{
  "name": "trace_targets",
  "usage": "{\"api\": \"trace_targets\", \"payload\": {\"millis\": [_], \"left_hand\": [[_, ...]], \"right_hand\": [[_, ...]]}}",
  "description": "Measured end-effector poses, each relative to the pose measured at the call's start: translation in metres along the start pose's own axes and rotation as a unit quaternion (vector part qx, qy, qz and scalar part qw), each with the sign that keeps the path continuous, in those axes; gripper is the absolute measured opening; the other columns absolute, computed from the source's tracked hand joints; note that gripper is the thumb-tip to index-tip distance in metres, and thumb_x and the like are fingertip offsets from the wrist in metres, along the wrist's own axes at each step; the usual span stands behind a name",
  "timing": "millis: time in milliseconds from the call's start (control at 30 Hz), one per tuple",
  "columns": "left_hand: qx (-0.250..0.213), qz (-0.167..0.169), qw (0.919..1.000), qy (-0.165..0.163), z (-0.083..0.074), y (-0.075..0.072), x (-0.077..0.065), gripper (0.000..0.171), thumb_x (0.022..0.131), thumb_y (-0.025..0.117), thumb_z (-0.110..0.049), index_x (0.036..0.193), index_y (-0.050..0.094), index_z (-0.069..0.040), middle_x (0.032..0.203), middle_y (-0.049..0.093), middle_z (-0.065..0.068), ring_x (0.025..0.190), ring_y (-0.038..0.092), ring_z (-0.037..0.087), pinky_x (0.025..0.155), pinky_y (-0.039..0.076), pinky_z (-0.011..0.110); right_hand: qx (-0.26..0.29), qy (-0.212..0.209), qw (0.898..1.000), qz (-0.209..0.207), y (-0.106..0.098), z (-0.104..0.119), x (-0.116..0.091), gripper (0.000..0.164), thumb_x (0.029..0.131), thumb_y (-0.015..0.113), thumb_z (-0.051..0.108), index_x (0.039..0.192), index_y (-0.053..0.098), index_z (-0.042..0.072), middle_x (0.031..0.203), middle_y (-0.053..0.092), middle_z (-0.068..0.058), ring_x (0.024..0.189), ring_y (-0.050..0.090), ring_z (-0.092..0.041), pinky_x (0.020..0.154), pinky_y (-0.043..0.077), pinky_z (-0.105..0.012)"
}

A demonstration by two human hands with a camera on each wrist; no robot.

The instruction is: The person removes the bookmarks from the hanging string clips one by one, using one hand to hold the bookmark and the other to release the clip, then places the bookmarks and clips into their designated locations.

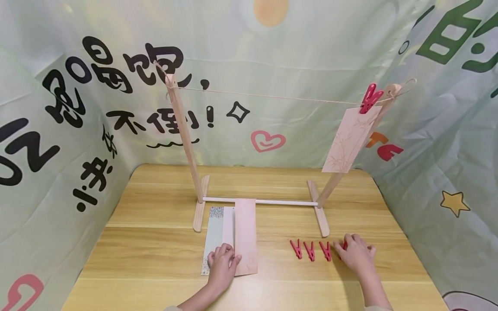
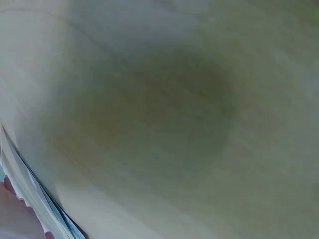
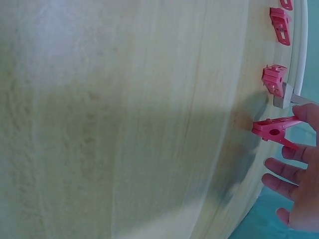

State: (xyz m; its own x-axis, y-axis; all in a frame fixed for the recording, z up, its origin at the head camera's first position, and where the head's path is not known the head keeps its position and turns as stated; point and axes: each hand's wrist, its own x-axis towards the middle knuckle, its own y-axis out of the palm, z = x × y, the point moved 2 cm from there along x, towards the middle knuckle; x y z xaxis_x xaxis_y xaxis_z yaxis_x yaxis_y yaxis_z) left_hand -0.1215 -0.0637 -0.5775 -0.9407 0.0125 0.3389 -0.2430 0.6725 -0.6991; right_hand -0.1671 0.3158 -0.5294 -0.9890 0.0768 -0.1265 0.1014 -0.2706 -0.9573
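My left hand [image 1: 223, 267] pinches the left edge of a pink sheet of paper [image 1: 246, 237], which stands slightly raised over a white sheet [image 1: 228, 224] and a grey patterned sheet [image 1: 215, 229]. Only the fingers [image 2: 20, 216] and some paper edges [image 2: 42, 194] show in the left wrist view's lower corner. My right hand [image 1: 355, 254] holds a red clothespin [image 3: 274, 129] between thumb and index finger by its handle ends, just above the table. Left of that hand, several red clothespins [image 1: 309, 251] lie in a row.
A wooden stand with a left post [image 1: 184, 138] and a right post [image 1: 330, 190] carries a string [image 1: 268, 97]. From its right end hangs a pink patterned sheet [image 1: 350, 142] under a red clothespin [image 1: 369, 99]. A white rod [image 1: 284, 202] joins the feet. Printed cloth [image 1: 233, 52] surrounds the table [image 1: 155, 242].
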Motion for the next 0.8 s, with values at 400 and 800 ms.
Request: {"api": "trace_targets", "payload": {"millis": [400,800], "left_hand": [[0.031,0.017,0.9991,-0.026,0.002,0.0,0.001,0.03,0.078,0.068,-0.017,0.059,0.045,-0.015,0.09,0.046,-0.001,0.085,0.039,0.018,0.082,0.021,0.047],[0.07,0.032,0.9964,-0.036,0.003,-0.002,0.005,0.038,0.077,0.069,-0.019,0.054,0.04,-0.017,0.083,0.04,-0.001,0.081,0.035,0.018,0.081,0.021,0.05]], "right_hand": [[-0.007,0.007,1.0,0.015,0.009,-0.003,0.003,0.056,0.091,0.046,0.044,0.108,0.049,-0.01,0.12,0.04,-0.034,0.112,0.036,-0.049,0.083,0.017,-0.067],[-0.019,0.006,1.0,0.001,0.012,-0.001,0.003,0.057,0.092,0.047,0.044,0.109,0.049,-0.011,0.116,0.042,-0.031,0.107,0.04,-0.047,0.085,0.016,-0.066]]}}
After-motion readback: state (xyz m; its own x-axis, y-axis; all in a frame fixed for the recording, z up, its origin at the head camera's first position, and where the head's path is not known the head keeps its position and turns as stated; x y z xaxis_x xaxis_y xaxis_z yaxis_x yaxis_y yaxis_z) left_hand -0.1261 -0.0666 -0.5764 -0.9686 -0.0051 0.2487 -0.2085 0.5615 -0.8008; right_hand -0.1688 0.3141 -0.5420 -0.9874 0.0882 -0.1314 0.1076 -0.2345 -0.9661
